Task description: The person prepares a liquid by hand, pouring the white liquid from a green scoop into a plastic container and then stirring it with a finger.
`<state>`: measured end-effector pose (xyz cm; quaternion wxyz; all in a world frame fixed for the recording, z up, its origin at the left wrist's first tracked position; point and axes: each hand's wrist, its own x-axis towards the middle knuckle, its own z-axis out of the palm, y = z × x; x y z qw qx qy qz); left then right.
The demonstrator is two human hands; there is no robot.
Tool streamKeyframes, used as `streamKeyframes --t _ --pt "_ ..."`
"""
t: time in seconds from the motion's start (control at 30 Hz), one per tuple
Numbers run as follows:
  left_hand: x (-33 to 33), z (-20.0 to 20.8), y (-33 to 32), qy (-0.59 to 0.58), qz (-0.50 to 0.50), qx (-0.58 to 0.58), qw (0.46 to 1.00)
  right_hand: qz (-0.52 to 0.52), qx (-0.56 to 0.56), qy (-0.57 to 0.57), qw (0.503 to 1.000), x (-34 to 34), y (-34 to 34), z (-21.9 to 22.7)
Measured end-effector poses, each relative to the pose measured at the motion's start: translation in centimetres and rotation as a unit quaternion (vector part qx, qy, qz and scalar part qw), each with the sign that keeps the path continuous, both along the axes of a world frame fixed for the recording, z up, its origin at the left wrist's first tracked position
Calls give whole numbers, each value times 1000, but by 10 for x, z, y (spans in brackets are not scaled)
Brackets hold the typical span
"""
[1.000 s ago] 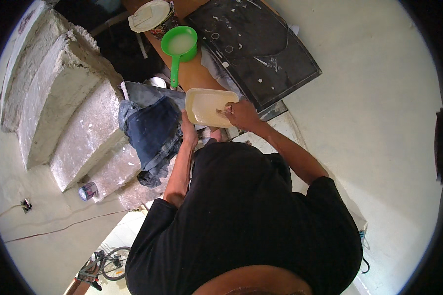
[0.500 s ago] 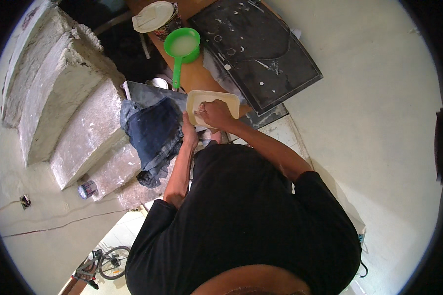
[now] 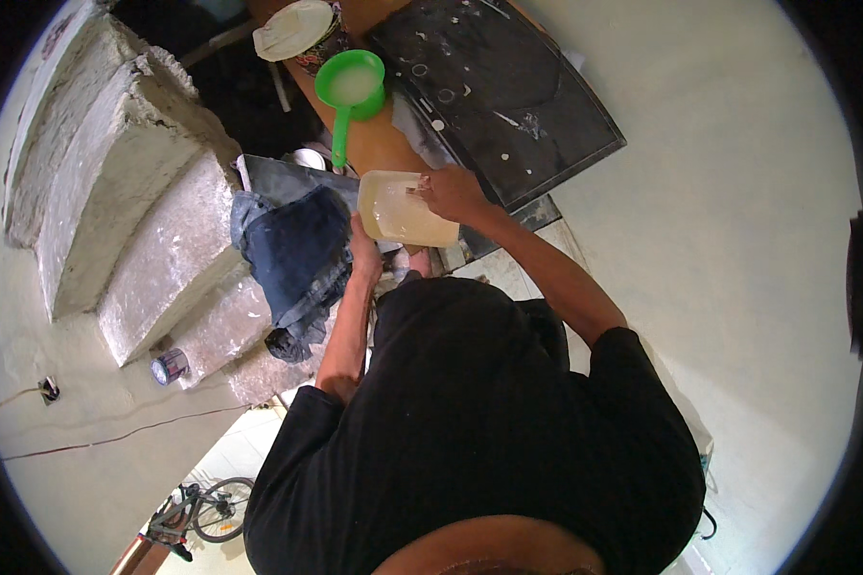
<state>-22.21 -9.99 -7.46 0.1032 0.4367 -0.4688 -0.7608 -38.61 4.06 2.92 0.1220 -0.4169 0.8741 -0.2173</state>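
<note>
A shallow, cream-coloured rectangular plastic tub (image 3: 385, 213) is held in front of me, with pale, wet-looking stuff on its inside. My left hand (image 3: 363, 253) is closed on its left rim, thumb uppermost. Over the tub's far right corner is my right hand (image 3: 457, 195), its fingers curled and drawn together. Whitish smears show at those fingertips; whatever they may hold is too small to make out. Just left of the tub, dark blue denim cloth (image 3: 302, 235) lies draped beside my left forearm.
Beyond the tub, a green long-handled dipper (image 3: 342, 123) with cloudy liquid stands on a brown board (image 3: 379, 144). Near it are a lidded bucket (image 3: 295, 31) and a white-spotted black panel (image 3: 508, 105). Rough concrete steps (image 3: 163, 211) rise at left; a wall (image 3: 738, 240) flanks my right.
My right hand has moved right and slightly up, from the tub's middle to its far right corner. The tub now appears tilted, and more of its inside shows.
</note>
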Motion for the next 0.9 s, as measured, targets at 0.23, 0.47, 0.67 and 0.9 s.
streamKeyframes --t 0.23,0.47,0.67,0.9 --pt "-4 -2 4 0 29 -10 1000 18 -39 -24 999 21 34 -12" --pt "-6 -2 3 15 33 12 999 41 -117 -38 992 32 4 -25" --pt "-5 -9 -1 32 27 22 999 33 -166 1 986 18 -20 -30" --pt "-4 -9 -6 9 0 15 1000 54 -126 -10 990 -11 -10 -17"
